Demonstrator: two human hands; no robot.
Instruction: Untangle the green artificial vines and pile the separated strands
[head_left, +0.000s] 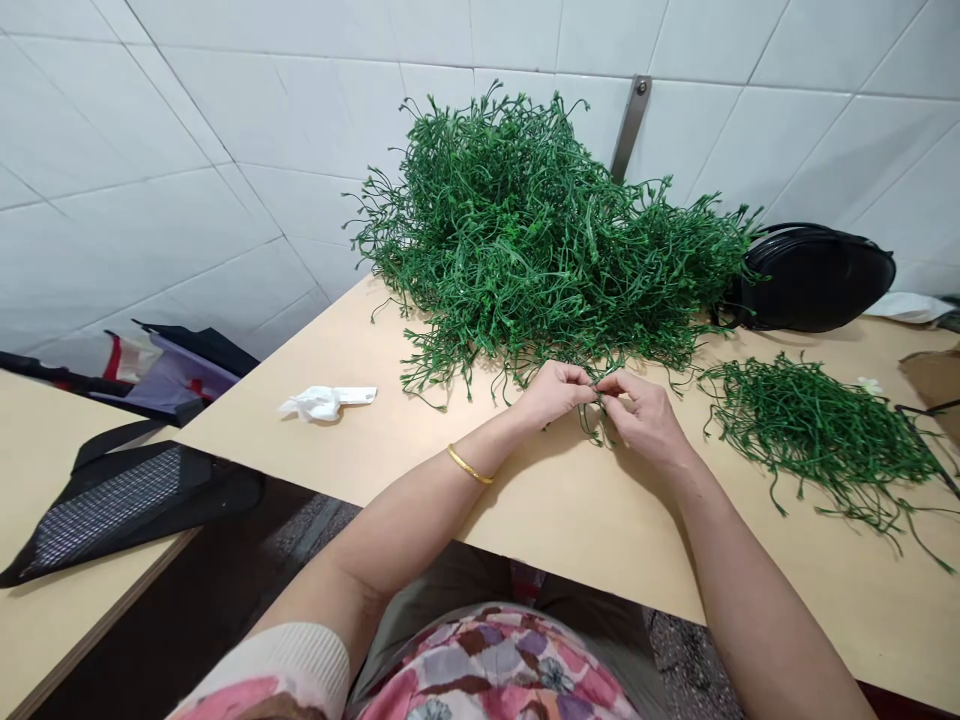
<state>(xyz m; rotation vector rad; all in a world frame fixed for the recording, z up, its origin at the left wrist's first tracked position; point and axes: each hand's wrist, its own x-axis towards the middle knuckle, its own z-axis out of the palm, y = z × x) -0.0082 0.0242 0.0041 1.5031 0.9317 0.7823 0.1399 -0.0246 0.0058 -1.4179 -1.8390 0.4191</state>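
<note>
In the head view, my left hand [559, 392] and my right hand [641, 412] meet at the near edge of a large heap of green artificial plant stems [517, 230]. Both are closed, thumb against fingers, pinching a green stem [596, 432] between them. Its thin ends hang down below my fingertips; the pinched part is mostly hidden. A smaller pile of the same stems [825, 425] lies on the table to the right of my right hand.
The heap stands on a light wooden table [315, 460] against a white tiled wall. A black bag [821, 278] sits at the back right. White crumpled tissue [319, 403] lies to the left. Another table [112, 580] bears a black mesh bag [120, 500]; a gap separates the tables.
</note>
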